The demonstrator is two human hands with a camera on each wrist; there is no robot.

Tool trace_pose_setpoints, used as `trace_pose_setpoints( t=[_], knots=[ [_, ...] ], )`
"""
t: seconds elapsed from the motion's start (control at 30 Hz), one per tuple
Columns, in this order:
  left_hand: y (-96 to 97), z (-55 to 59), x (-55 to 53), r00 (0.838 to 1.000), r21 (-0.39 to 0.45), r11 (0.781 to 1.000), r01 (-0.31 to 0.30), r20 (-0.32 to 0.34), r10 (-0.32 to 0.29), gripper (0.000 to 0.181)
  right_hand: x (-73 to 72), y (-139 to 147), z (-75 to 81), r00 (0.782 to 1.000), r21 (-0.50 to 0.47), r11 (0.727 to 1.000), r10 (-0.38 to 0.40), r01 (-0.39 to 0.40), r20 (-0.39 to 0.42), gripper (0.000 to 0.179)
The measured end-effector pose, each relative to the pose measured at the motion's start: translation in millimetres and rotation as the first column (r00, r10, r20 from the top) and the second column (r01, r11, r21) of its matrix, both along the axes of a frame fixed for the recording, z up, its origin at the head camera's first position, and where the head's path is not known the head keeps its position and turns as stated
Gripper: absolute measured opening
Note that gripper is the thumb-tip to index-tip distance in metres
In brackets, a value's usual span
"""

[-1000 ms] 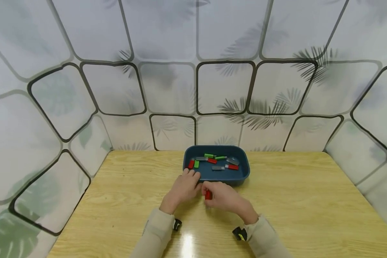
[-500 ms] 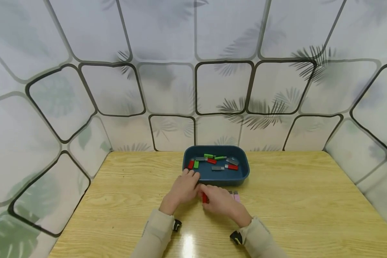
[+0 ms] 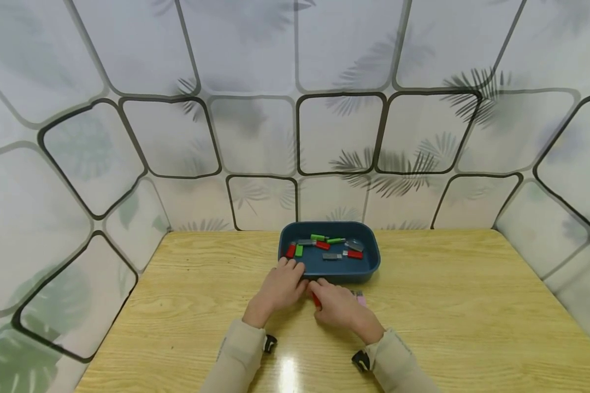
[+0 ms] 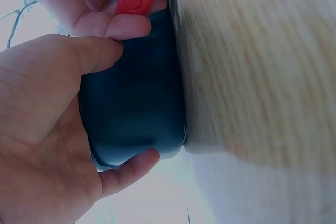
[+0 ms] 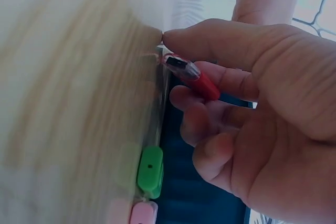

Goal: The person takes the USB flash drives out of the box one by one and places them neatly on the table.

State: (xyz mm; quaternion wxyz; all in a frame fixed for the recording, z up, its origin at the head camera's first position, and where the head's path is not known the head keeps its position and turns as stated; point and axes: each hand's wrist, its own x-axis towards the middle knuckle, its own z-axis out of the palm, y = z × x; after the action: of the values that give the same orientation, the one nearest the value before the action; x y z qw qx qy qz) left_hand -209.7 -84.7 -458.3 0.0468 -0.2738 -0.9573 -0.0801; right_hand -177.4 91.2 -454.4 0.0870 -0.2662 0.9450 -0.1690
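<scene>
In the head view, my left hand (image 3: 281, 282) grips the near left corner of a dark blue plastic bin (image 3: 334, 277), fingers over its rim. The left wrist view shows the thumb against the outer wall. Close beside it, my right hand (image 3: 339, 304) holds a red USB flash drive (image 3: 317, 301) in front of the bin. Its metal connector faces the camera in the right wrist view, where the drive (image 5: 205, 85) lies against curled fingers. A green flash drive (image 5: 150, 171) and a pink flash drive (image 5: 144, 213) rest on the table near that hand.
Inside the bin lie several flash drives, among them a red one (image 3: 355, 255), a grey one (image 3: 330, 256) and a green one (image 3: 299, 250). The wooden table (image 3: 452, 316) meets a patterned curtain (image 3: 255, 136) at the back and sides.
My right hand has shifted slightly left and tilted the red flash drive, uncovering the pink flash drive behind it. The left hand and the bin stay in place.
</scene>
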Motion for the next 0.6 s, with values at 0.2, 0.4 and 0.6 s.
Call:
trace_pose_setpoints(
  t=[0.2,0.4,0.6],
  knots=[
    [-0.6,-0.3,0.0,1.000,0.004,1.000,0.008,-0.016,-0.008,0.021,-1.2,2.6,-0.5,0.998,0.000,1.000,-0.029,0.029,0.054,0.038],
    [-0.7,1.3,0.9,1.000,0.006,1.000,0.001,-0.006,-0.001,0.020,-1.3,5.1,1.5,0.997,0.015,0.999,-0.033,0.032,0.073,0.036],
    [-0.1,0.6,0.7,1.000,0.007,1.000,-0.004,-0.007,0.004,0.020,-0.4,8.6,4.7,0.999,0.041,0.999,-0.018,0.017,0.039,0.035]
  ],
)
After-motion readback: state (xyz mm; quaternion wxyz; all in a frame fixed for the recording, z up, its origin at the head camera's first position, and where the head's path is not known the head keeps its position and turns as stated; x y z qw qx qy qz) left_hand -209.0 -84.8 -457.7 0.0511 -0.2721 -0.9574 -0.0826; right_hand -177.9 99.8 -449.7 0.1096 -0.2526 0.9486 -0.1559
